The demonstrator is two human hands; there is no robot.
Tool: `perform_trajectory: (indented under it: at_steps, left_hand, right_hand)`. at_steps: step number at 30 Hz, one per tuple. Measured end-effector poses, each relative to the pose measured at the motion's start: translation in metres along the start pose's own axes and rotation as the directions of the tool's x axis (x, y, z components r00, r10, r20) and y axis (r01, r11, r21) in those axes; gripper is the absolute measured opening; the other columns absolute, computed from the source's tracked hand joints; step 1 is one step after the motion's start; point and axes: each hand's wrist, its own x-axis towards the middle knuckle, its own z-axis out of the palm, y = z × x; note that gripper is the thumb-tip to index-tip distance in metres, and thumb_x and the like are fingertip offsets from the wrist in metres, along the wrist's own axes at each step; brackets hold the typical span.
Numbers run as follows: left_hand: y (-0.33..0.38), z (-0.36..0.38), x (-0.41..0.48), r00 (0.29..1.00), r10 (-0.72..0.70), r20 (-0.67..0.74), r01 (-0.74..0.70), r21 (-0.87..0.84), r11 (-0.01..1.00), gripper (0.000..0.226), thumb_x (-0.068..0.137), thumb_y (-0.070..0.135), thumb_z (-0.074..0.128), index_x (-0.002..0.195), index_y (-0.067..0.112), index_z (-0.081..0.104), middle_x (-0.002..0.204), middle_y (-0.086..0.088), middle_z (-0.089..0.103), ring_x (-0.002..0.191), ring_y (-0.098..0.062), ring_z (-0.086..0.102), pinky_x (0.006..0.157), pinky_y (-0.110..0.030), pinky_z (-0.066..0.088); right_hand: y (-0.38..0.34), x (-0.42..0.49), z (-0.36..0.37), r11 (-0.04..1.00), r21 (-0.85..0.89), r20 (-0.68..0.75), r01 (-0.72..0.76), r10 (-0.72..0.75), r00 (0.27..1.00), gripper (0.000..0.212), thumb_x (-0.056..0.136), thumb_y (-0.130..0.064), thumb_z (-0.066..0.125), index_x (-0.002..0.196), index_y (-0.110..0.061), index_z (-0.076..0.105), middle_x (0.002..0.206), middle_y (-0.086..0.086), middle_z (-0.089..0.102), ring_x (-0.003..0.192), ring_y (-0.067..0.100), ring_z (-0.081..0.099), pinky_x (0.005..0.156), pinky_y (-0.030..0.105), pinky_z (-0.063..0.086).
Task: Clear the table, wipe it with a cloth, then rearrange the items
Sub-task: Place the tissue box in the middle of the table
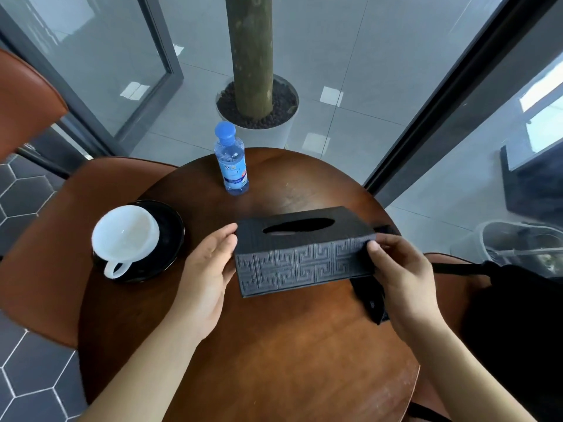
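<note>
At a round dark-brown wooden counter (274, 345), I hold a black rectangular tissue box with an embossed key-pattern side (304, 254) between my two bare hands. My left hand (207, 275) presses flat against the box's left end, fingers reaching up to its top edge. My right hand (402, 275) has its grip clamped on the right end, thumb on the near patterned face and fingers wrapped behind. The box sits right of centre on the counter, its near side tipped towards me, the oval slot on top showing dark. Whether its base touches the wood I cannot tell.

To the left, near the counter's edge, a white ceramic cup (125, 236) rests on a black glossy saucer (170, 239), handle turned towards me. At the far side stands a clear plastic water bottle with a blue cap (230, 159), upright, well apart from the box. A black folded cloth (370, 300) lies under my right hand, just beside the box's right end.

A rust-brown leather chair (61, 239) is drawn up on the left. Beyond the counter a white round planter with a green trunk (259, 111) stands on grey floor tiles. A black bag with a strap (511, 315) sits at the right.
</note>
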Motion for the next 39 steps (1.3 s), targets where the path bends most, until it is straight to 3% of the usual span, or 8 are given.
perform_trajectory:
  at_steps: [7,12,15,20,27,30,33,39]
  left_hand:
    - [-0.019,-0.016,-0.002,0.995,0.104,-0.01,-0.101,0.168,0.981,0.051,0.101,0.011,0.059,0.134,0.049,0.056,0.15,0.019,0.052,0.142,0.0,0.044,0.123,-0.043,0.033]
    - [-0.03,-0.022,-0.013,0.996,0.087,-0.006,-0.081,0.306,0.948,0.064,0.093,0.011,0.071,0.131,0.057,0.05,0.137,0.026,0.059,0.127,0.007,0.055,0.106,-0.022,0.048]
    - [-0.03,-0.02,-0.016,0.998,0.065,0.027,-0.07,0.433,0.899,0.081,0.084,0.011,0.08,0.147,0.045,0.041,0.14,0.023,0.054,0.123,0.002,0.059,0.095,-0.01,0.05]
    - [-0.024,-0.018,-0.01,0.997,0.076,-0.009,-0.063,0.465,0.883,0.094,0.08,0.008,0.084,0.156,0.032,0.035,0.152,0.006,0.052,0.133,-0.011,0.056,0.107,-0.036,0.051]
    - [-0.014,0.003,0.024,0.985,0.172,-0.002,-0.154,0.43,0.89,0.084,0.083,0.008,0.082,0.155,0.021,0.041,0.143,0.006,0.062,0.118,0.002,0.064,0.09,-0.009,0.051]
    - [-0.007,0.015,0.046,0.973,0.231,0.026,-0.218,0.443,0.87,0.078,0.083,0.011,0.082,0.152,0.021,0.046,0.138,0.01,0.064,0.118,0.001,0.064,0.09,-0.011,0.052]
    - [0.0,0.029,0.069,0.958,0.287,0.026,-0.27,0.431,0.861,0.073,0.083,0.01,0.082,0.148,0.017,0.051,0.132,0.012,0.066,0.118,0.003,0.064,0.094,-0.017,0.053]
    - [-0.014,0.054,0.076,0.877,0.439,-0.195,-0.287,0.52,0.804,0.066,0.08,0.017,0.086,0.141,0.012,0.059,0.136,-0.005,0.066,0.121,-0.014,0.063,0.098,-0.024,0.051]
  right_hand:
    - [0.026,-0.031,0.002,0.972,-0.232,0.091,0.042,-0.022,0.996,0.039,0.084,-0.001,0.074,0.098,-0.038,0.073,0.096,-0.024,0.075,0.092,-0.006,0.069,0.074,0.007,0.05]
    - [0.019,-0.027,0.015,0.996,-0.073,0.028,-0.042,0.044,0.999,0.038,0.079,-0.026,0.071,0.116,-0.034,0.074,0.107,-0.02,0.076,0.102,-0.002,0.07,0.088,0.025,0.053]
    - [0.009,-0.017,0.025,0.959,-0.281,0.055,-0.023,0.04,0.998,0.044,0.084,-0.043,0.072,0.127,-0.031,0.069,0.109,-0.018,0.075,0.104,0.001,0.069,0.093,0.035,0.056]
    - [0.0,-0.007,0.035,0.882,-0.465,0.092,0.069,-0.03,0.995,0.032,0.089,-0.034,0.07,0.121,-0.033,0.071,0.099,-0.02,0.074,0.097,0.0,0.068,0.086,0.039,0.058]
    - [-0.021,0.03,0.035,0.863,-0.488,0.08,0.132,-0.106,0.991,0.031,0.09,-0.033,0.069,0.12,-0.032,0.072,0.103,-0.016,0.074,0.102,0.005,0.067,0.083,0.033,0.055]
    - [-0.03,0.05,0.03,0.856,-0.497,0.067,0.14,-0.123,0.99,0.022,0.089,-0.032,0.071,0.111,-0.034,0.073,0.095,-0.023,0.072,0.098,0.003,0.066,0.072,0.024,0.049]
    - [-0.032,0.068,0.028,0.877,-0.469,0.039,0.103,-0.096,0.995,0.022,0.089,-0.03,0.071,0.11,-0.034,0.074,0.098,-0.018,0.075,0.097,0.006,0.069,0.081,0.034,0.056]
    - [-0.021,0.08,0.032,0.876,-0.473,0.01,0.095,-0.102,0.995,0.018,0.089,-0.032,0.071,0.105,-0.039,0.074,0.091,-0.022,0.071,0.094,0.005,0.069,0.078,0.032,0.055]
